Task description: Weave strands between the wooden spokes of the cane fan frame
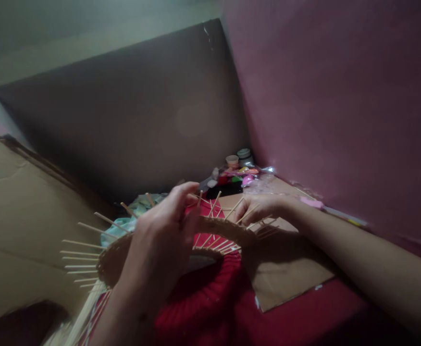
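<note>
A round woven ring (228, 228), like a basket rim in the making, stands tilted with thin pale sticks (84, 242) radiating outward. My left hand (160, 235) reaches across its near left part, fingers bent over by the top edge; the thumb is blurred and what it pinches is hidden. On the far right side of the ring, my right hand (255, 209) has its curled fingers closed at the rim among the sticks. A thin curved strand (219, 208) runs between the two hands. Red ribbed cloth (203, 298) lies below the ring.
A flat cardboard piece (290, 274) lies at right. Behind are a small cup (232, 160), a lidded jar (244, 156) and colourful packets (246, 180). A large cardboard panel (19, 206) stands left, a pink wall (340, 105) right. A pink-handled tool (311, 203) lies along the wall.
</note>
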The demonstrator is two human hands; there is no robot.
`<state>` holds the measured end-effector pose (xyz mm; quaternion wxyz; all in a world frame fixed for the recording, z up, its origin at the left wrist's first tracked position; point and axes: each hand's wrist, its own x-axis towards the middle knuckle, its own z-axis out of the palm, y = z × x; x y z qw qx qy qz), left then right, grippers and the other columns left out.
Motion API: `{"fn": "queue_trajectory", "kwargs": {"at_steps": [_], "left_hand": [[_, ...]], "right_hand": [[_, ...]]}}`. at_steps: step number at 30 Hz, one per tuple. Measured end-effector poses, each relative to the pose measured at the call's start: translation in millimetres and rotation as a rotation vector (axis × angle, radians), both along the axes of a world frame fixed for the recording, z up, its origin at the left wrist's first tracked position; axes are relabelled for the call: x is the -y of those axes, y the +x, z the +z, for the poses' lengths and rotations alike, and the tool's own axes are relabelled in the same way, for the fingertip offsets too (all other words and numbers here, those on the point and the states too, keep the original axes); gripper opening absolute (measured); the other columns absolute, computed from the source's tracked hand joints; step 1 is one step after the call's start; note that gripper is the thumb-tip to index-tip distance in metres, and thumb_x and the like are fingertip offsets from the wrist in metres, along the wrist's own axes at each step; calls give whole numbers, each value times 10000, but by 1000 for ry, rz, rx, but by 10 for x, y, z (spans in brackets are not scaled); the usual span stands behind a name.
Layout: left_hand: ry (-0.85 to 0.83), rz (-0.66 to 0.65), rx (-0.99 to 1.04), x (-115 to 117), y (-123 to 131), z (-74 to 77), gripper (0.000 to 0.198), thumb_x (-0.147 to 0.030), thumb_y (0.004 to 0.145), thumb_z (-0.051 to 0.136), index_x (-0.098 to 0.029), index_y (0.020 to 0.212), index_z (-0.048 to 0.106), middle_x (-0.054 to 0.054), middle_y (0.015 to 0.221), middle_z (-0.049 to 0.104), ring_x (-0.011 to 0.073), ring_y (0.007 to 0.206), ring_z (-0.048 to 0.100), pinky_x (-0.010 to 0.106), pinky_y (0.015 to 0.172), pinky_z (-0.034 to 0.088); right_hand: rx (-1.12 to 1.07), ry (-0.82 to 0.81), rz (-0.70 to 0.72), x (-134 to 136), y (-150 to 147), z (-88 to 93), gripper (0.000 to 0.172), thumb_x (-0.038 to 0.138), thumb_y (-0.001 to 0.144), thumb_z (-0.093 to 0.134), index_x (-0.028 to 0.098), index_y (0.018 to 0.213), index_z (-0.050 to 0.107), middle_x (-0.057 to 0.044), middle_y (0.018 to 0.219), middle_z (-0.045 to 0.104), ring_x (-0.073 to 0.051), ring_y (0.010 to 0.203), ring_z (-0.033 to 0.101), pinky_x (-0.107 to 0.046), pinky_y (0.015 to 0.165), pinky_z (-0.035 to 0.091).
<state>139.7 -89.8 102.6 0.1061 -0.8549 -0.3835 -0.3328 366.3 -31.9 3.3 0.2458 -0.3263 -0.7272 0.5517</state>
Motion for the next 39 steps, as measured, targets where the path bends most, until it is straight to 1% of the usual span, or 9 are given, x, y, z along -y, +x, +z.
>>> {"fn": "queue_trajectory", "kwargs": {"at_steps": [4,8,10,13,18,23,27,32,39], "left_hand": [[294,-81,17,187,79,-104,247,-172,832,486,-240,1060,555,28,1017,666,145,848,639,244,752,504],[179,-379,-254,140,285,-404,391,-124,844,426,-163,1232,452,90,1155,618,167,990,610,244,758,522],[97,-298,-394,50,394,-542,469,-88,823,398,-78,1291,375,161,1177,596,205,925,638,291,689,540],[-36,-82,-541,-67,494,-641,493,-41,766,404,-67,1258,413,134,959,683,218,705,667,313,570,523],[-14,-43,-492,-168,477,-619,434,-114,805,413,-158,1233,467,74,854,701,217,664,660,290,532,470],[20,34,-349,-261,394,-549,377,-164,838,424,-217,1198,523,45,793,710,192,659,653,274,566,452],[5,76,-281,-323,346,-467,413,-137,816,449,-241,1207,533,44,879,717,184,697,655,282,615,462],[-27,99,-193,-377,296,-408,411,-147,808,464,-252,1196,550,43,955,709,178,718,655,284,621,474],[40,106,-160,-373,214,-342,389,-170,800,480,-252,1168,575,24,829,718,164,633,642,270,585,466]], "right_hand": [[25,38,-22,0,4,13,203,250,644,693,154,821,718,-28,811,672,-136,756,568,-241,708,436],[19,80,-56,-8,-15,17,201,186,640,656,133,827,709,-23,801,671,-127,733,571,-241,701,446],[-25,62,-68,-17,-31,5,215,166,632,647,129,835,708,-21,789,673,-132,737,580,-254,716,449],[-55,24,-69,-27,-28,-10,223,206,593,702,137,805,718,-20,733,672,-149,746,587,-268,735,446],[-14,38,-152,-19,89,28,229,254,598,731,160,806,716,4,653,627,-107,639,542,-233,639,423],[5,38,-275,-20,239,124,177,291,650,696,125,691,651,53,489,450,-48,441,365,-206,432,274],[-105,135,-373,18,341,207,125,231,660,677,122,659,616,50,480,455,-49,441,365,-210,427,253],[-272,172,-322,73,419,244,126,223,635,697,116,654,632,57,479,458,-42,449,336,-210,433,233],[-162,137,-317,83,386,252,138,214,605,719,108,629,634,48,475,481,-40,451,353,-205,429,226]]}}
